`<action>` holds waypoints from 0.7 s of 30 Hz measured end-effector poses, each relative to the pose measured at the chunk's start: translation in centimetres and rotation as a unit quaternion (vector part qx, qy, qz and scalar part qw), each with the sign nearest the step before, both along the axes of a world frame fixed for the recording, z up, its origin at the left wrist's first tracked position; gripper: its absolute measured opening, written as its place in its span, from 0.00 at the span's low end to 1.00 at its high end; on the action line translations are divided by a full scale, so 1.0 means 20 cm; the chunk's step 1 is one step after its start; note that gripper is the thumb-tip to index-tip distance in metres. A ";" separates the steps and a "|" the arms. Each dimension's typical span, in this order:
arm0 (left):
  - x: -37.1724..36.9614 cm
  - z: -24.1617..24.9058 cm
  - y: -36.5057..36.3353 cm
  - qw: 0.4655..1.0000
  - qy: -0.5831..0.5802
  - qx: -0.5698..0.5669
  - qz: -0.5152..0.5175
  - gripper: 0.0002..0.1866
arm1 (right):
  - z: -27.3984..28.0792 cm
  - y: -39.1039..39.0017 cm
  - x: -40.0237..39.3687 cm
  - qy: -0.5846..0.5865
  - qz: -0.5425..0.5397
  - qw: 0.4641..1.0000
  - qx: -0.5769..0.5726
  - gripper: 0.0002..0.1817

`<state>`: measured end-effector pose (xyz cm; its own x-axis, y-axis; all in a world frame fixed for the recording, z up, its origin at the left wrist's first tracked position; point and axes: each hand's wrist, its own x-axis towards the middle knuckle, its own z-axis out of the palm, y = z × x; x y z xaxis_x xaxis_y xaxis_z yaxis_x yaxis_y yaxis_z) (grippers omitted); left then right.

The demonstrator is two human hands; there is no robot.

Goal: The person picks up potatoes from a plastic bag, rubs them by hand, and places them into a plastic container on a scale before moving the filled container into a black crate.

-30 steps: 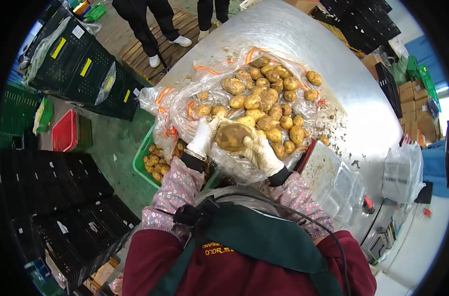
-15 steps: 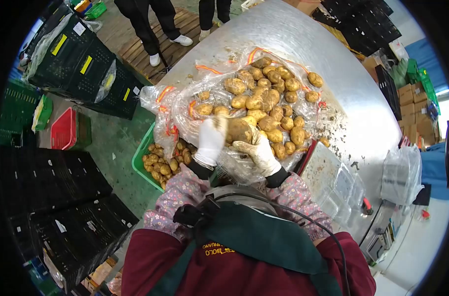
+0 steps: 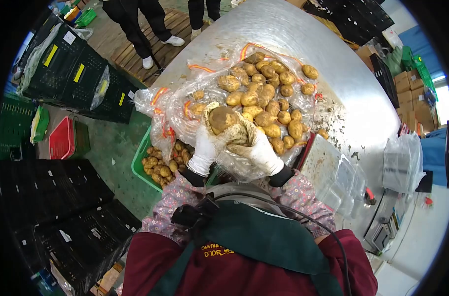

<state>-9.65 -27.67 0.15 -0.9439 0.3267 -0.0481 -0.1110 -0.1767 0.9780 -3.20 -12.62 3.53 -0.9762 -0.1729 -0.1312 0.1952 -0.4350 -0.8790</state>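
Observation:
A large, soil-marked potato [image 3: 222,120] sits up in the cupped fingers of my left hand [image 3: 205,146], which wears a dirty white glove. My right hand [image 3: 259,150], gloved the same way, meets it from the right; its curled fingers press against the potato's lower side and the left glove. Just beyond both hands, a heap of potatoes [image 3: 266,93] lies on clear plastic bags [image 3: 177,111] with orange-red edging, on a metal table [image 3: 333,74]. Below my left forearm, a green crate [image 3: 138,170] holds smaller potatoes [image 3: 160,170].
Dark stacked crates [image 3: 66,69] stand at the left, near a red basket [image 3: 61,138]. On the table's right are a clear plastic container [image 3: 340,192] and a plastic bag [image 3: 402,163]. Loose soil [image 3: 328,116] is scattered by the heap. Two people's legs [image 3: 153,24] show beyond the table.
The large potato has shifted left and up between my hands, and more of its face now shows. My left hand, blurred before, is now steady around it.

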 end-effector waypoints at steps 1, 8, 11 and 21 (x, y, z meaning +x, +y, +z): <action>0.01 -0.01 -0.01 0.999 0.033 -0.008 0.003 0.38 | 0.01 0.02 -0.01 -0.005 0.021 1.000 0.004 0.46; 0.04 0.01 0.05 0.999 0.032 0.028 0.008 0.30 | 0.03 0.01 -0.01 0.061 -0.022 0.989 0.135 0.48; 0.06 0.00 0.07 0.996 0.081 0.016 0.023 0.23 | 0.04 0.02 0.02 0.037 -0.028 0.993 0.107 0.48; 0.02 -0.12 0.24 0.977 -0.167 0.108 0.078 0.14 | 0.05 0.15 0.27 -0.042 -0.067 0.996 0.035 0.34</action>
